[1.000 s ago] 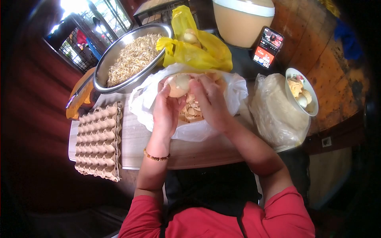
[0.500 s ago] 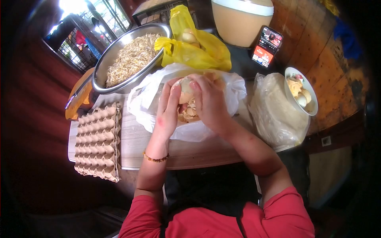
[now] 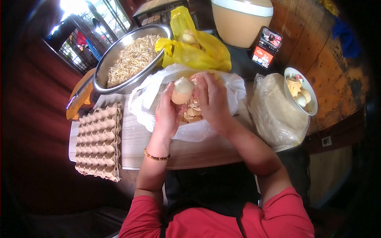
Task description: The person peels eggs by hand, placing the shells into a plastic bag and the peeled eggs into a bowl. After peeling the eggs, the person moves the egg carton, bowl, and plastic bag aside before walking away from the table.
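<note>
A partly peeled egg (image 3: pixel 182 91) rests in my left hand (image 3: pixel 166 113), whose fingers curl round its left side and underside. The egg's top is pale and smooth, and brown shell covers its lower part. My right hand (image 3: pixel 213 101) is at the egg's right, fingers bent together near its edge; whether a bit of shell is between them is too small to tell. Beneath both hands lies an open white plastic bag (image 3: pixel 147 103) with broken eggshells (image 3: pixel 193 112) in it.
Behind are a metal bowl of sprouts (image 3: pixel 133 59), a yellow bag (image 3: pixel 214 51) with eggs, a large tan container (image 3: pixel 238 23) and a phone (image 3: pixel 268 47). Egg cartons (image 3: pixel 98 142) lie left. A clear bag (image 3: pixel 278 115) and a white bowl (image 3: pixel 313 104) with eggs are right.
My right hand has shifted slightly right, off the egg's top, and the fingers of my left hand have moved lower round it. More of the egg's pale surface shows.
</note>
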`<state>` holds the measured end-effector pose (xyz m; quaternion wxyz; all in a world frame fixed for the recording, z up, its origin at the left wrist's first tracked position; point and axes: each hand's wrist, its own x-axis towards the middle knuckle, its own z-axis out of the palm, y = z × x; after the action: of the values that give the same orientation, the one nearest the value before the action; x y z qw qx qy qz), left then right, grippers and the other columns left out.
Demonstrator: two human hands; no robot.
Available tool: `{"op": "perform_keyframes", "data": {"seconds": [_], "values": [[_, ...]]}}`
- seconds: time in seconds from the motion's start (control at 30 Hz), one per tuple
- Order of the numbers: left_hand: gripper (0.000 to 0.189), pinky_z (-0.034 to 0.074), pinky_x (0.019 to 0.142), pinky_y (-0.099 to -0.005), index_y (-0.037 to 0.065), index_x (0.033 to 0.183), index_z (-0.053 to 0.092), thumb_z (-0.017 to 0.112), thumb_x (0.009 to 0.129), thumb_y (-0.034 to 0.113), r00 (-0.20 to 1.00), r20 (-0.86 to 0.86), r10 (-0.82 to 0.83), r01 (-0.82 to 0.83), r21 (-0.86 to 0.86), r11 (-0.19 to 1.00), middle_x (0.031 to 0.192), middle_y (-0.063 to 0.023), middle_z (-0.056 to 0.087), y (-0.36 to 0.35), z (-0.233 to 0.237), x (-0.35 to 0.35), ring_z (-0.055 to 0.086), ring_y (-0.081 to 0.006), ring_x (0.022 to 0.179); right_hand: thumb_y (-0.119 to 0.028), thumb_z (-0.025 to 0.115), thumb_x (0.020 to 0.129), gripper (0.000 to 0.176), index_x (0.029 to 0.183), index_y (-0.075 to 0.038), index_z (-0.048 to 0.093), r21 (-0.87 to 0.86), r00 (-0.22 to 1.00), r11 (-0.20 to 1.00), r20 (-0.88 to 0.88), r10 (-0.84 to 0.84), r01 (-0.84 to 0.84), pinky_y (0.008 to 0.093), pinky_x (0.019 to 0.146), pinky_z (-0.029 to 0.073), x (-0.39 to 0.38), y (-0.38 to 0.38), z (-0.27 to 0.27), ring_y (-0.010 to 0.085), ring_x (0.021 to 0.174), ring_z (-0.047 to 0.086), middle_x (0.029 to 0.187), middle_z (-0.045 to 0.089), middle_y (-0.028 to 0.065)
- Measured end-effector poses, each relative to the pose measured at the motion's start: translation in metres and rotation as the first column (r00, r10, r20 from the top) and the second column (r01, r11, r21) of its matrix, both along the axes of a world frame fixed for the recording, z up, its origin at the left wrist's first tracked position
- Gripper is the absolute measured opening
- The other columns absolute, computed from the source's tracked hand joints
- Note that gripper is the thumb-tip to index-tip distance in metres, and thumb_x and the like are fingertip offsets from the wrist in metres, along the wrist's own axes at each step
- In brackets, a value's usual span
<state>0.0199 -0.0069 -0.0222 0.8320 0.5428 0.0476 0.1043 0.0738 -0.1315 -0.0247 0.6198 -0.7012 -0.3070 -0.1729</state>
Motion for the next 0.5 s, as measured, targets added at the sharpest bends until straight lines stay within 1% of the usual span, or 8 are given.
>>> {"op": "perform_keyframes", "data": {"seconds": [0.13, 0.2, 0.23, 0.27, 0.3, 0.37, 0.43, 0.5], "values": [[0.044, 0.038, 0.057, -0.0215, 0.005, 0.116, 0.053, 0.034, 0.1, 0.041, 1.0, 0.027, 0.016, -0.016, -0.033, 0.999, 0.092, -0.0046, 0.062, 0.002, -0.007, 0.003, 0.049, -0.0095, 0.067, -0.018, 0.048, 0.096, 0.022, 0.098, 0.003, 0.053, 0.054, 0.997, 0.995, 0.021, 0.079, -0.08, 0.0421, 0.069, 0.048, -0.008, 0.001, 0.005, 0.0395, 0.078, 0.061, 0.083, 0.061, 0.0234], [0.045, 0.037, 0.056, -0.0214, 0.006, 0.116, 0.053, 0.033, 0.1, 0.043, 0.997, 0.058, 0.043, -0.042, -0.019, 0.999, 0.093, -0.0046, 0.062, -0.003, -0.008, 0.003, 0.048, -0.0091, 0.066, -0.02, 0.047, 0.097, 0.025, 0.099, 0.005, 0.054, 0.094, 0.982, 0.982, -0.08, 0.171, -0.164, 0.0415, 0.07, 0.047, -0.015, 0.004, 0.007, 0.0388, 0.079, 0.06, 0.084, 0.061, 0.0232], [0.043, 0.04, 0.064, -0.0214, 0.003, 0.118, 0.05, 0.032, 0.101, 0.038, 0.991, 0.088, 0.101, -0.109, 0.102, 0.989, 0.099, -0.0057, 0.057, -0.007, -0.009, 0.002, 0.05, -0.0108, 0.078, -0.02, 0.047, 0.097, 0.025, 0.099, 0.005, 0.054, 0.095, 0.982, 0.982, -0.081, 0.169, -0.162, 0.0415, 0.07, 0.047, -0.015, 0.006, 0.006, 0.0388, 0.079, 0.06, 0.084, 0.061, 0.0232], [0.04, 0.044, 0.071, -0.0213, 0.001, 0.121, 0.046, 0.031, 0.102, 0.034, 0.98, 0.124, 0.154, -0.178, 0.218, 0.96, 0.106, -0.0069, 0.051, -0.011, -0.011, 0.001, 0.052, -0.0124, 0.09, -0.019, 0.047, 0.097, 0.026, 0.1, 0.005, 0.054, 0.081, 0.993, 0.991, -0.032, 0.112, -0.11, 0.0415, 0.072, 0.047, -0.014, 0.007, 0.003, 0.0388, 0.081, 0.06, 0.086, 0.061, 0.0232], [0.04, 0.044, 0.071, -0.0213, 0.001, 0.121, 0.046, 0.031, 0.102, 0.034, 0.98, 0.123, 0.154, -0.178, 0.217, 0.96, 0.106, -0.0069, 0.051, -0.013, -0.011, 0.0, 0.052, -0.0124, 0.09, -0.019, 0.047, 0.097, 0.026, 0.1, 0.006, 0.054, 0.07, 0.998, 0.996, 0.018, 0.057, -0.058, 0.0415, 0.073, 0.046, -0.013, 0.008, 0.0, 0.0388, 0.082, 0.059, 0.088, 0.061, 0.0232], [0.042, 0.042, 0.084, -0.0231, -0.001, 0.126, 0.039, 0.027, 0.103, 0.032, 0.959, 0.259, 0.113, -0.218, 0.425, 0.878, 0.116, -0.0091, 0.044, -0.018, -0.007, -0.004, 0.047, -0.0158, 0.102, -0.018, 0.047, 0.096, 0.025, 0.102, 0.005, 0.054, 0.082, 0.998, 0.996, 0.057, 0.018, -0.022, 0.0424, 0.074, 0.046, -0.008, 0.011, -0.007, 0.0395, 0.084, 0.058, 0.09, 0.061, 0.0236], [0.043, 0.039, 0.087, -0.0231, -0.001, 0.127, 0.037, 0.027, 0.103, 0.033, 0.967, 0.229, 0.112, -0.193, 0.371, 0.908, 0.115, -0.0093, 0.045, -0.022, -0.005, -0.005, 0.045, -0.0158, 0.104, -0.017, 0.047, 0.096, 0.025, 0.104, 0.005, 0.053, 0.095, 0.995, 0.995, 0.095, -0.023, 0.013, 0.0433, 0.075, 0.045, -0.006, 0.011, -0.009, 0.0402, 0.087, 0.058, 0.092, 0.06, 0.0241], [0.043, 0.039, 0.087, -0.0236, -0.001, 0.127, 0.037, 0.028, 0.103, 0.034, 0.95, 0.295, 0.106, -0.243, 0.478, 0.844, 0.114, -0.0096, 0.045, -0.021, -0.006, -0.005, 0.045, -0.0159, 0.104, -0.013, 0.047, 0.094, 0.021, 0.103, 0.004, 0.053, 0.042, 0.982, 0.995, 0.161, -0.094, 0.088, 0.0451, 0.075, 0.045, -0.006, 0.01, -0.008, 0.042, 0.088, 0.056, 0.092, 0.059, 0.0245]]}}
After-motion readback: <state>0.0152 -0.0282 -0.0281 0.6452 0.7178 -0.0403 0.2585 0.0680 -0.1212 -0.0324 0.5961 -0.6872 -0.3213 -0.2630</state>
